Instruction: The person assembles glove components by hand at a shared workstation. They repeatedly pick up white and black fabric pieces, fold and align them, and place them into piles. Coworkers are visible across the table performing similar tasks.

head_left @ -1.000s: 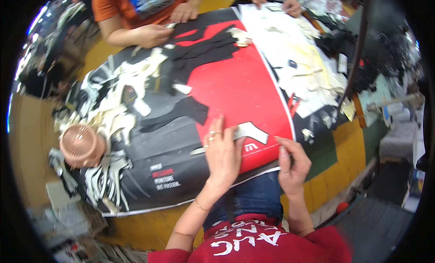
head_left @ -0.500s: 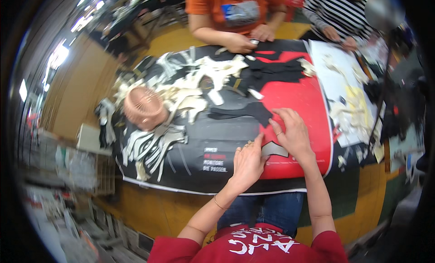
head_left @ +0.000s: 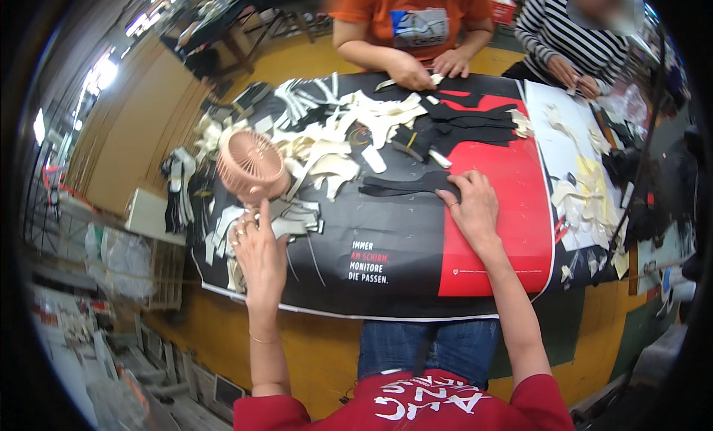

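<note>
The black piece (head_left: pixel 408 184) lies on the sheet (head_left: pixel 516 178), right hand (head_left: pixel 475 210) at its end, fingers half-curled; I can't tell if they pinch. Left hand (head_left: pixel 260 258), fingers spread, reaches pale strips (head_left: pixel 298 218): seemingly picking up, needing a light pinch.

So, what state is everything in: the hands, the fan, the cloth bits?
Fan: standing; can't tell if running
Grey-white strips: loosely piled
Cream scraps: heaped
Printed sheet: spread out, partly covered
Nearest black cloth: lying flat
Left hand: fingers extended, by the strips
Right hand: fingers bent, at the black cloth
</note>
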Tool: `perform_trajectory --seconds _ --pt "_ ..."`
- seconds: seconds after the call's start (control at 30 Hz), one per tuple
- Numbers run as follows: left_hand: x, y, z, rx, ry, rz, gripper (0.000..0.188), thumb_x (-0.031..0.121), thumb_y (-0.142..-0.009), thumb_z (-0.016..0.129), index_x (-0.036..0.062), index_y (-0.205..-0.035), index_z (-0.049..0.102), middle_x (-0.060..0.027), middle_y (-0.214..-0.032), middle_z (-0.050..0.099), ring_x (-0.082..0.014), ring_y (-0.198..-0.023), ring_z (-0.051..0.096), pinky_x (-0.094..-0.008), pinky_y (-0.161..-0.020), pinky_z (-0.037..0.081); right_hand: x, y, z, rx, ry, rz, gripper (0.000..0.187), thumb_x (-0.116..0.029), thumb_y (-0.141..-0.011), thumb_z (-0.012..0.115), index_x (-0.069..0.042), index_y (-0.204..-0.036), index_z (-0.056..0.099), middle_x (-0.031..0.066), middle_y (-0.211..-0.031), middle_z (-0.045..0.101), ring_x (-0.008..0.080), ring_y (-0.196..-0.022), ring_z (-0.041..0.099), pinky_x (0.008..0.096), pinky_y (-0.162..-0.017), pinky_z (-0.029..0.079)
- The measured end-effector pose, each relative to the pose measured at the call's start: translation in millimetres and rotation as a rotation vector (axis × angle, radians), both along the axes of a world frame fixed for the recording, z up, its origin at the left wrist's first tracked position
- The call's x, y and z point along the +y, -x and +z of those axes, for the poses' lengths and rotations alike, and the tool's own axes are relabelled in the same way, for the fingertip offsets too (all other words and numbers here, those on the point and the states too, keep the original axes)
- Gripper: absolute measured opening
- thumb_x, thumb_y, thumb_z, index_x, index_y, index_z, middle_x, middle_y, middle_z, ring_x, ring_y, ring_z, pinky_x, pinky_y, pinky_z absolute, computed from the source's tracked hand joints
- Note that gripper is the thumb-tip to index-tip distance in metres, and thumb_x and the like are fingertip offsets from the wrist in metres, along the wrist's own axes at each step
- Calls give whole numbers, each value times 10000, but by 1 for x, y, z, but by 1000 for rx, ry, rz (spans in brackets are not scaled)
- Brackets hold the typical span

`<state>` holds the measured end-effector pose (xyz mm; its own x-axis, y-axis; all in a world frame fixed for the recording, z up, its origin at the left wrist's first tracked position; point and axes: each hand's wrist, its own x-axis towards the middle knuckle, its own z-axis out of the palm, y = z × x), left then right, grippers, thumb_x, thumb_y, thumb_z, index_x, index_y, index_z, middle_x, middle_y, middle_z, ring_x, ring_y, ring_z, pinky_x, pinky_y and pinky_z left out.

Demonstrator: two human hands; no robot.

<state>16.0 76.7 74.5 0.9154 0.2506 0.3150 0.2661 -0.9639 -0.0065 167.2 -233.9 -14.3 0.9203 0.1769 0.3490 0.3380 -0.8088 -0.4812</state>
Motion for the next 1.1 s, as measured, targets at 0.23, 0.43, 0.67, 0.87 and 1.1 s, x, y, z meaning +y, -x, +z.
perform_trajectory --seconds 0.23,0.43,0.67,0.87,1.1 --pt "-99 -47 -67 115 474 -506 693 277 -881 739 26 -1456 444 -216 -1557 354 -393 -1429 350 -491 -1162 276 0 -11 15 219 -16 -39 334 -288 -763 835 -74 -962 675 88 -1023 617 289 -1024 591 415 -854 483" --pt "-119 -66 -93 171 392 -478 676 382 -974 594 10 -1497 382 -256 -1587 286 -413 -1483 248 -551 -1185 192 -5 -6 11 26 -121 86 254 -180 -753 827 -90 -888 631 70 -949 594 281 -967 587 435 -833 472" --pt "-122 -65 -93 220 331 -425 631 363 -1001 544 32 -1510 372 -228 -1603 276 -392 -1502 214 -528 -1205 161 -39 8 27 369 -869 52 131 -58 -900 713 -11 -1012 665 50 -827 696 87 -711 654 240 -636 518" --pt "-119 -65 -95 201 354 -449 640 343 -976 576 26 -1496 380 -241 -1604 257 -392 -1499 216 -531 -1206 164 -98 34 37 606 -856 287 226 -100 -925 711 25 -1112 685 38 -909 710 68 -792 626 229 -720 511" --pt "-134 -58 -77 -144 542 -520 529 42 -923 619 -29 -1422 458 -274 -1564 324 -434 -1415 373 -490 -1149 306 -123 69 24 -28 -31 -137 210 -266 -892 707 -73 -975 696 99 -975 609 278 -994 604 421 -886 479"
